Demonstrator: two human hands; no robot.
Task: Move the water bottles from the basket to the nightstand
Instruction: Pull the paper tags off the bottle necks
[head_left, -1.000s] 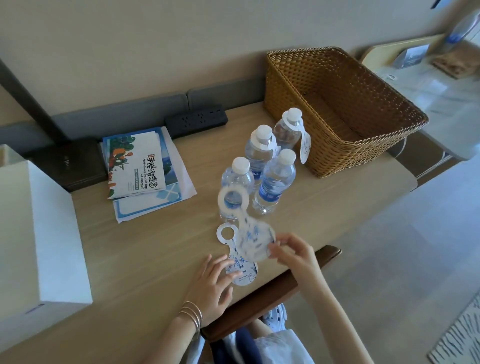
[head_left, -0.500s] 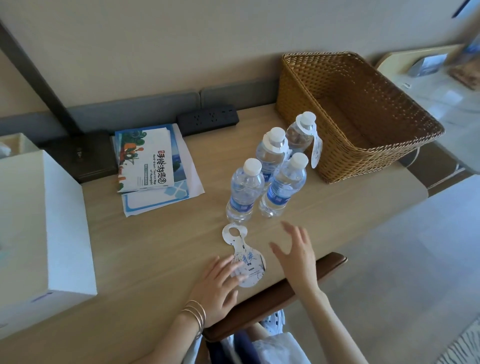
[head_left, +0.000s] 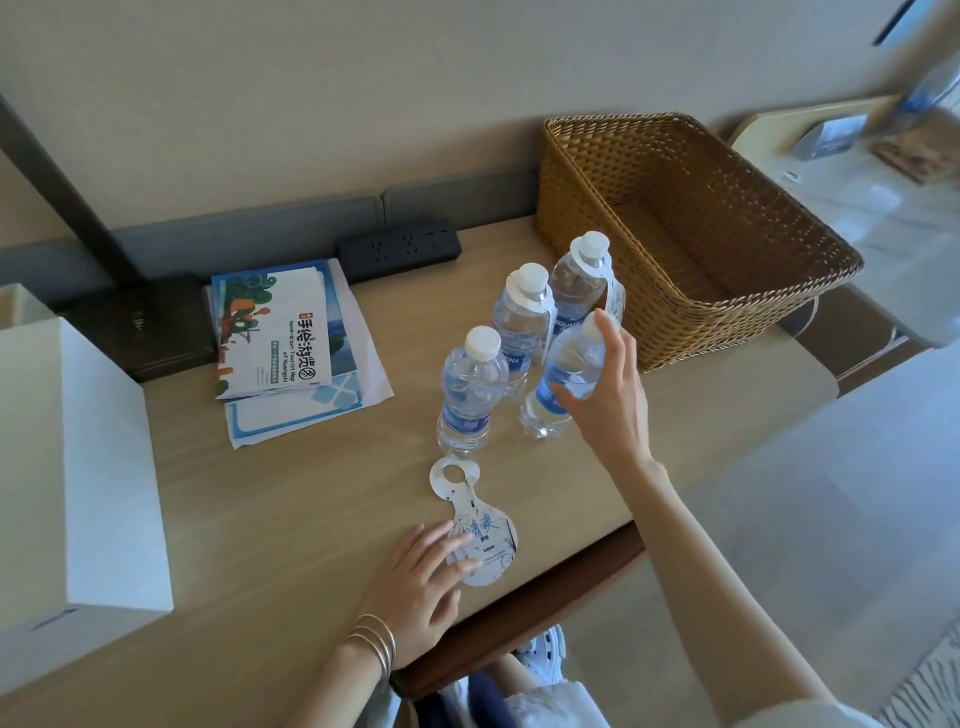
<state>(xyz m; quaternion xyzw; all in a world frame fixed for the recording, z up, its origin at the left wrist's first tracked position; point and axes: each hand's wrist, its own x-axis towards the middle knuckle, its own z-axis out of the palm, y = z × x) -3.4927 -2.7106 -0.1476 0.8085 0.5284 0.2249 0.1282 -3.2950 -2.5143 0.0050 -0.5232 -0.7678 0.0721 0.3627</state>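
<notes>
Plastic water bottles (head_left: 470, 387), four, are standing on the worktop (head_left: 311, 519) beside the basket (head_left: 675, 332). Right hand (head_left: 608, 405) is gripping the front-right bottle (head_left: 543, 415); left hand (head_left: 415, 587), flat, is pressing a tag (head_left: 467, 499).

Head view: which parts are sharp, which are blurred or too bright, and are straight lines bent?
In the head view, the brochure print is sharp; the right hand, curled round the front right bottle, is slightly smeared; the white surface at upper right is washed out and soft; the table edge bows, a wide-angle effect.
</notes>
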